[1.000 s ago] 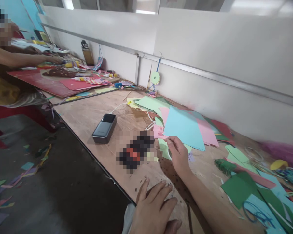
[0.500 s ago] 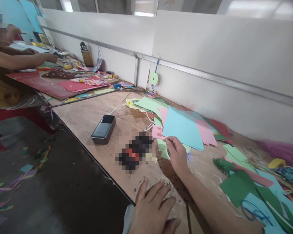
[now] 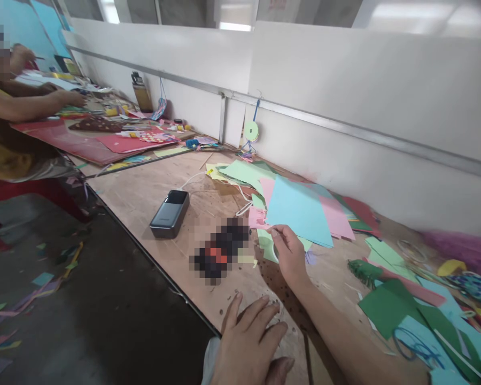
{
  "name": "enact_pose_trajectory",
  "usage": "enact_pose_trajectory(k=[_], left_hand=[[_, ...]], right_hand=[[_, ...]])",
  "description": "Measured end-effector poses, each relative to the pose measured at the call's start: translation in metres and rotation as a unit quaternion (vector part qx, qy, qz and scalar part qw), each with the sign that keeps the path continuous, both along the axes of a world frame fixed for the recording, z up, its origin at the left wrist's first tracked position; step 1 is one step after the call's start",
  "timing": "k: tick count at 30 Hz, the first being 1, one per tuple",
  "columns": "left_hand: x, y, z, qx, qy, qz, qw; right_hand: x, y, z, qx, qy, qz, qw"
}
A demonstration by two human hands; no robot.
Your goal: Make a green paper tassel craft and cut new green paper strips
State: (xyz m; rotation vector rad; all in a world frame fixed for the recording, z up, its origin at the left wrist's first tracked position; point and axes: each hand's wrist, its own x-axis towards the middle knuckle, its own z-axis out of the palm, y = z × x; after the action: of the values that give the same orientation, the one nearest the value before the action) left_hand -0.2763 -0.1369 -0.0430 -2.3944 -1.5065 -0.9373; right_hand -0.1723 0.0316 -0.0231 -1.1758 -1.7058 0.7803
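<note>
My left hand [image 3: 251, 339] lies palm down near the front edge of the wooden table, fingers spread, holding nothing. Farther in, my right hand [image 3: 289, 254] pinches the end of a pink paper strip [image 3: 263, 226] between thumb and fingertips. The strip reaches left to a small pink paper piece [image 3: 257, 216]. Behind that hand lies a light blue paper sheet [image 3: 299, 208] on pink sheets. Pale green paper [image 3: 268, 246] and part of a white round item show beside the wrist side. Left of the hand is a blurred dark object [image 3: 220, 251] with an orange patch.
A grey power bank [image 3: 169, 216] with a white cable stands at left. Green and blue paper scraps [image 3: 388, 307] lie at right. A round green paper ornament [image 3: 251, 130] hangs by the white wall. Another person's arm [image 3: 32, 104] works at the far left table.
Both hands keep almost the same pose, and the right still pinches the pink strip. The view has shifted very slightly. The other person's hand at far left has moved a little left.
</note>
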Motion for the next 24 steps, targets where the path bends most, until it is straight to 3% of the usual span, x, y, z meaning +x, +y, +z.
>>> enact_pose_trajectory(k=[9, 14, 17, 20, 24], left_hand=[[0.0, -0.002, 0.003, -0.02, 0.003, -0.001, 1.0], [0.002, -0.004, 0.004, -0.031, -0.013, 0.006, 0.999], [0.003, -0.006, 0.006, -0.031, -0.035, 0.008, 0.999], [0.005, -0.008, 0.012, -0.04, -0.064, -0.002, 0.997], [0.007, -0.014, 0.022, -0.058, -0.082, -0.005, 0.995]], right_hand=[[0.001, -0.001, 0.0, 0.011, 0.01, 0.002, 1.0], [0.0, -0.006, 0.016, 0.057, 0.015, -0.008, 0.998], [0.001, -0.01, 0.042, 0.094, 0.031, -0.008, 0.995], [0.007, -0.016, 0.083, 0.118, 0.028, -0.004, 0.993], [0.041, -0.035, 0.14, 0.165, -0.005, -0.009, 0.986]])
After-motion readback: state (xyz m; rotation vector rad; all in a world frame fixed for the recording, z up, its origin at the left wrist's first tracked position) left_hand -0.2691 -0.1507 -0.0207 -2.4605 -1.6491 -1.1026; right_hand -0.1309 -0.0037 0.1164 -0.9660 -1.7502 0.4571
